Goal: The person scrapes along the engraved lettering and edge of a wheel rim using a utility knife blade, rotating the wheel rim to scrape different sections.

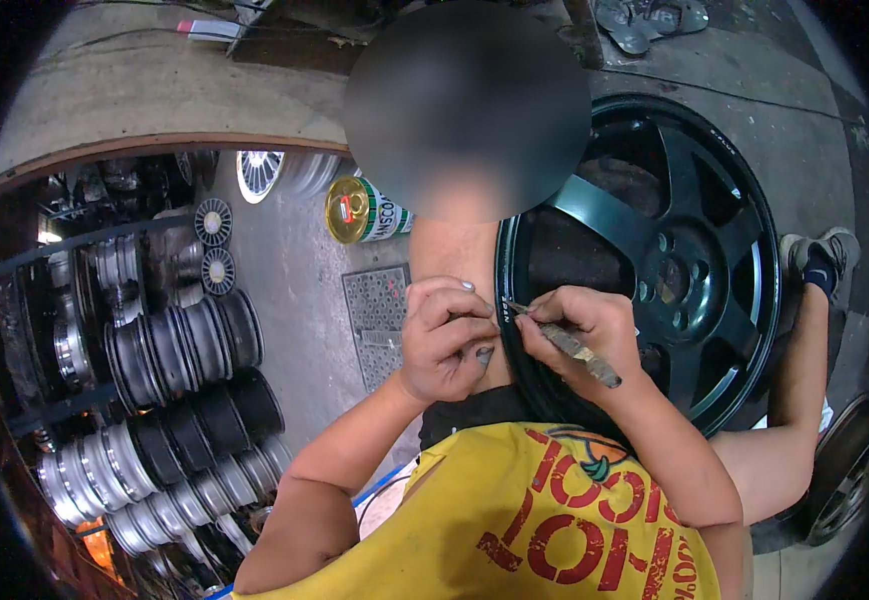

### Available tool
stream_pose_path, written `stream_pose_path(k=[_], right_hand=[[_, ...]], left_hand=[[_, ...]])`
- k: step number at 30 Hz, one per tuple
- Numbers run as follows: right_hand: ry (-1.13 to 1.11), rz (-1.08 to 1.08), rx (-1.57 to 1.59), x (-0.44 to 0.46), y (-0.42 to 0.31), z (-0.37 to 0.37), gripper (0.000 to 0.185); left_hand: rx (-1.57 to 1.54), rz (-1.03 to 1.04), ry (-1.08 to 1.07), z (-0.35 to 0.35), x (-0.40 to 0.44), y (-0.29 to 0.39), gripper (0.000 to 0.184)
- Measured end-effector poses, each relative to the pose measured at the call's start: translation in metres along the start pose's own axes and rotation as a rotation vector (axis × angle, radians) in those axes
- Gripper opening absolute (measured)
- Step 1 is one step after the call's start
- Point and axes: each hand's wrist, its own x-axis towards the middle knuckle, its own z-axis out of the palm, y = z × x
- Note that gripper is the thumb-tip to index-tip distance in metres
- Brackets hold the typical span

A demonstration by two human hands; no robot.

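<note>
A dark, glossy wheel (666,262) rests upright or nearly so against a seated worker's bare leg (454,250), its spoked face turned up toward the head camera and its near lip just beside both hands. The metal looks heavy and wholly rigid, and its smooth coating is likely slick and easily marked — firm hold would best be taken on the outer barrel or at a spoke root, clear of the white lettering (505,312) on the lip. The slim tool (576,350), its handle crusted with what looks like dried paint, should be light and rough to grip, with a fine end that is probably delicate; the natural place to hold it is low, near the tip. The right hand (594,318) does just that, fingers closed in a pen-like pinch, the tip at the lettering and the handle slanting back below the knuckles. The left hand (444,335) hovers at or against the lip, fingers half curled and slightly parted, the thumb smudged grey — whether its fingertips grip anything cannot be told. Both elbows bend outward over a yellow shirt (424,520); a paint can (349,210) lies or stands beyond the left hand.
</note>
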Motion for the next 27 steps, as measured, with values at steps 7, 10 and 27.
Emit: stream_pose_path(k=[7,10,27], right_hand=[[0.018,-0.051,0.006,-0.0012,0.0016,-0.0007,0.013],[0.097,0.025,0.068,-0.003,0.0012,-0.0032,0.011],[-0.001,-0.038,0.016,-0.0016,-0.0008,-0.0066,0.014]], left_hand=[[0.013,0.008,-0.006,-0.0005,0.0006,0.0003,0.017],[0.013,0.006,-0.002,-0.0005,0.0001,0.0,0.016],[0.014,-0.019,-0.007,-0.0005,-0.0005,0.0007,0.023]])
